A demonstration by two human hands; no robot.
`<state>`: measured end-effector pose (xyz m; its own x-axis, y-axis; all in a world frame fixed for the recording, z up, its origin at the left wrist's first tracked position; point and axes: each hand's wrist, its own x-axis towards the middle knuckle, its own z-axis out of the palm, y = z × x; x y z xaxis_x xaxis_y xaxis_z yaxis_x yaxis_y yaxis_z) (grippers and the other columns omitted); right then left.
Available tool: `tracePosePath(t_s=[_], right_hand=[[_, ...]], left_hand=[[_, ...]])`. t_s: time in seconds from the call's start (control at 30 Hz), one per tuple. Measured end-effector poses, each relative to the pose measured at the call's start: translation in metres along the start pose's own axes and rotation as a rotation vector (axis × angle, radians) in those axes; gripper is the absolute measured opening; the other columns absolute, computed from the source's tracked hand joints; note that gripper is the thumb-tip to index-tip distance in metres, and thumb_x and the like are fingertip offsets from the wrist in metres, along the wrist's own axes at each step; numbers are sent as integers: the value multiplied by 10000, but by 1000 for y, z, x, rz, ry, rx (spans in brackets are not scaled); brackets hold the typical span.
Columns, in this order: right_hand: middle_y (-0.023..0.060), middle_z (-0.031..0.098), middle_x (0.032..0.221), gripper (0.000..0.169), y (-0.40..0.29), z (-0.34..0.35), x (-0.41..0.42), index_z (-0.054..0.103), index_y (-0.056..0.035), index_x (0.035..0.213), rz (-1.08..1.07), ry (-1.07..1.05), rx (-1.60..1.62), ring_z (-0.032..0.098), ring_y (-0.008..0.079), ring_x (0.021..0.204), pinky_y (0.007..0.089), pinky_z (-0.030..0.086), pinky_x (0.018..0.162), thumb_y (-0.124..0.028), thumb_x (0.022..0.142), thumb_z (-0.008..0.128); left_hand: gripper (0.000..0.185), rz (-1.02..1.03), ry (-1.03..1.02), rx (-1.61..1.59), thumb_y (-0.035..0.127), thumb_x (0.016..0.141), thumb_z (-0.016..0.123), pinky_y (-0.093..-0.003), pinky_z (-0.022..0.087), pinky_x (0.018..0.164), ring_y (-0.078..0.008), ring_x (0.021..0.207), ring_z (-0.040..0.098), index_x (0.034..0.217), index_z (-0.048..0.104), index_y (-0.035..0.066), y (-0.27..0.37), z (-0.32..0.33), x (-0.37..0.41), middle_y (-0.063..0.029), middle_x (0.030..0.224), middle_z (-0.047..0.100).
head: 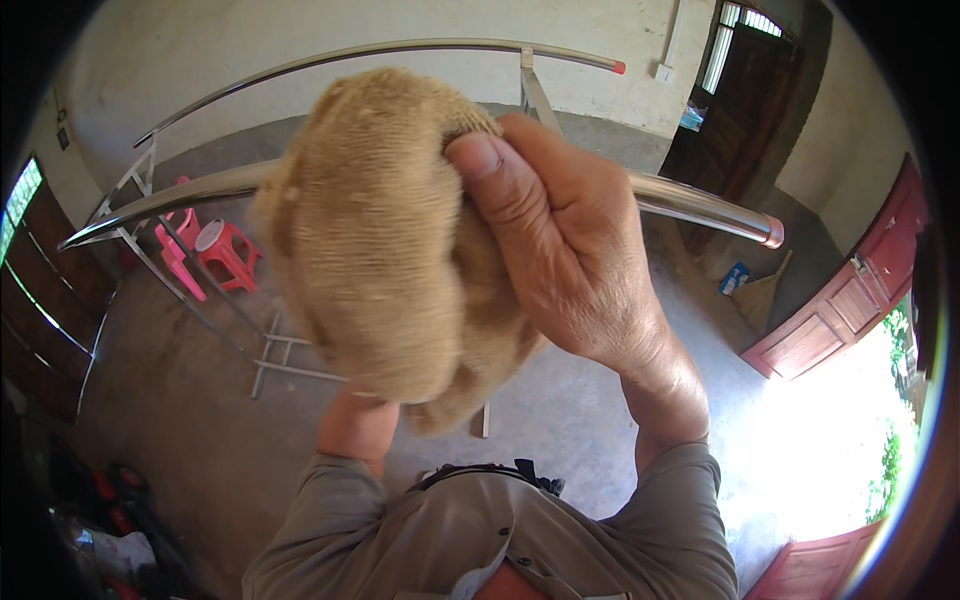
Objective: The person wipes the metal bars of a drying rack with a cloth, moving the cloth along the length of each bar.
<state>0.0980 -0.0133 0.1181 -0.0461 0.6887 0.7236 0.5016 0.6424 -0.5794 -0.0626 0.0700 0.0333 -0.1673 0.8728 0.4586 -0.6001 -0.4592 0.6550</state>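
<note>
A bunched tan knit cloth (pixel 375 240), maybe a knitted garment, is held up close before me and fills the middle of the view. My right hand (pixel 574 232) grips its upper right edge, with the thumb pressed on top of the fabric. From below, my left forearm (pixel 358 427) reaches up behind the cloth. The cloth hides my left hand, so its hold cannot be made out. Behind both passes a shiny metal tube (pixel 705 206) of a rack, with a reddish end cap.
A second metal tube (pixel 390 49) runs farther back, near the wall. Pink plastic stools (pixel 225 251) stand left beyond the rack's legs (pixel 262 367). At right, a red wooden door (pixel 840 315) stands ajar beside bright daylight. A blue packet (pixel 735 277) lies near the wall.
</note>
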Motion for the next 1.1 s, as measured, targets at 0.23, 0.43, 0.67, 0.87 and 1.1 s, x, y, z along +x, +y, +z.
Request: tracePosePath(t_s=[0.23, 0.43, 0.67, 0.87, 1.1], right_hand=[[125, 725, 871, 99, 38, -70, -39, 711, -26, 1018, -173, 366, -394, 727, 234, 726, 336, 574, 626, -121, 993, 705], [130, 716, 896, 177, 41, -126, -68, 724, -10, 1055, -39, 515, -782, 722, 250, 798, 388, 554, 726, -166, 1030, 645], [147, 716, 966, 244, 58, -151, -90, 719, -6, 1050, -83, 318, -1006, 660, 318, 942, 449, 441, 990, -160, 999, 536], [142, 697, 1034, 318, 50, -140, -95, 698, -7, 1109, -132, 231, -958, 635, 328, 1006, 451, 431, 1007, -143, 861, 551], [92, 709, 1052, 402, 55, -129, -99, 680, -64, 1177, -183, 236, -1026, 655, 297, 1025, 435, 450, 1002, -6, 779, 704]], left_hand=[[238, 546, -23, 271, 32, 905, 739, -316, 550, 864, -147, 958, 697, 1133, 673, 11, 98, 17, 8, -79, 1061, 749], [237, 608, -421, 447, 15, 919, 718, -317, 547, 887, -138, 980, 695, 1148, 660, 1, 68, 96, 4, -79, 1076, 751], [413, -23, -892, 463, 90, 931, 680, -294, 470, 1004, -120, 1134, 599, 1307, 561, -31, 12, 159, -3, -56, 1224, 654], [394, 365, -1078, 1056, 290, 953, 687, -384, 552, 820, -263, 880, 719, 1200, 642, -14, 2, 175, -4, -138, 989, 735], [606, 895, -1078, 1209, 435, 794, 835, -457, 554, 791, -363, 919, 707, 1229, 638, 63, 7, 122, -19, -134, 1030, 729]])
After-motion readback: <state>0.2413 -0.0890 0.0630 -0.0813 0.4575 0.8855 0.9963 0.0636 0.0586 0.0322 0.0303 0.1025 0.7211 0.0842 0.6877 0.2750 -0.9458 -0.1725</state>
